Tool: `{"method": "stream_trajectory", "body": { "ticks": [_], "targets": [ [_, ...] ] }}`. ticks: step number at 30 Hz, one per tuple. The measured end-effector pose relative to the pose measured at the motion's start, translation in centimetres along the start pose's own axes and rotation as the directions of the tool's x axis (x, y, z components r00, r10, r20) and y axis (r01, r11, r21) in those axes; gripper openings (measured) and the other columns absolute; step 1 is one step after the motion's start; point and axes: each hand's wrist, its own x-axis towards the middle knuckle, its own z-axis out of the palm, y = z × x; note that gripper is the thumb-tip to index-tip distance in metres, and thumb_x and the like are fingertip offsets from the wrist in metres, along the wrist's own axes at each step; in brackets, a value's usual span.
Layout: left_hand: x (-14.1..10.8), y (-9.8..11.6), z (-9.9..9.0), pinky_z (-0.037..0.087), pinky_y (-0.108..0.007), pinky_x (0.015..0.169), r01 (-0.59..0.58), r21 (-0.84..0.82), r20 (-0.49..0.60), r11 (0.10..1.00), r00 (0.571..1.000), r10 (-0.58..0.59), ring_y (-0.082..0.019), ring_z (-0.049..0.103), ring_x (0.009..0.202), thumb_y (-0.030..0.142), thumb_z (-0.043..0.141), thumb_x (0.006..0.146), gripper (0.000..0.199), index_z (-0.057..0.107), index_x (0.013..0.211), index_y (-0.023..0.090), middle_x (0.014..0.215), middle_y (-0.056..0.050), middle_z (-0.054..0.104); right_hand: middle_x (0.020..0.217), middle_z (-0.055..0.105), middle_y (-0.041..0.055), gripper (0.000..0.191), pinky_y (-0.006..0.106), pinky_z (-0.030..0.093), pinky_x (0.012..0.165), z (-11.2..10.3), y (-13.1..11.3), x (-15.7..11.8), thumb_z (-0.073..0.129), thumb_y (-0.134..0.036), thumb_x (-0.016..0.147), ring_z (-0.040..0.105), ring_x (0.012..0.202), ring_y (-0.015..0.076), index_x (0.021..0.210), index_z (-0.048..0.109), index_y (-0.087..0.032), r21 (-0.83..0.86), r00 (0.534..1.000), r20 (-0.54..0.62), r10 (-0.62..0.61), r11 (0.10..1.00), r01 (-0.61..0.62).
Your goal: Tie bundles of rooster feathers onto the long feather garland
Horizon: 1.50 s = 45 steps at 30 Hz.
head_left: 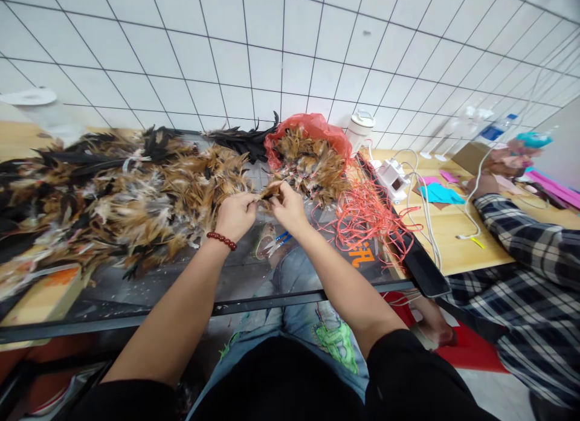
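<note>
Both hands meet over the dark tabletop [158, 291], near its middle. My left hand [236, 215], with a red bead bracelet [222, 240] at the wrist, pinches the left end of a small brown feather bunch [270, 192]. The fingers of my right hand [288, 208] close round the same bunch from the right. A large pile of brown, black and whitish feathers [131, 203] spreads to the left. Behind my right hand, a red plastic bag [308, 124] holds more brown feathers [312, 158]. Blue-handled scissors [277, 244] lie below my hands.
Tangled red string [367, 218] covers the right part of the tabletop, beside a black phone [421, 267]. A white lidded cup [360, 128] and a white power adapter [392, 178] with cables stand behind. At right, a person in a plaid sleeve [516, 228] works near blue paper [441, 193].
</note>
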Motion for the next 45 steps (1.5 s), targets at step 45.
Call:
{"method": "stream_trajectory", "body": {
  "ticks": [45],
  "targets": [
    [0.6, 2.1, -1.3, 0.043, -0.018, 0.045, 0.526, -0.763, 0.29, 0.376, 0.798, -0.528, -0.007, 0.05, 0.045, 0.014, 0.062, 0.083, 0.015, 0.061, 0.068, 0.011, 0.054, 0.001, 0.055, 0.082, 0.065, 0.001, 0.012, 0.026, 0.043, 0.076, -1.0, 0.4, 0.6, 0.058, -0.026, 0.086, 0.058, 0.077, 0.0141, 0.08, 0.065, -0.019, -0.053, 0.989, 0.075, 0.129, 0.991, -0.125]
  ]
}}
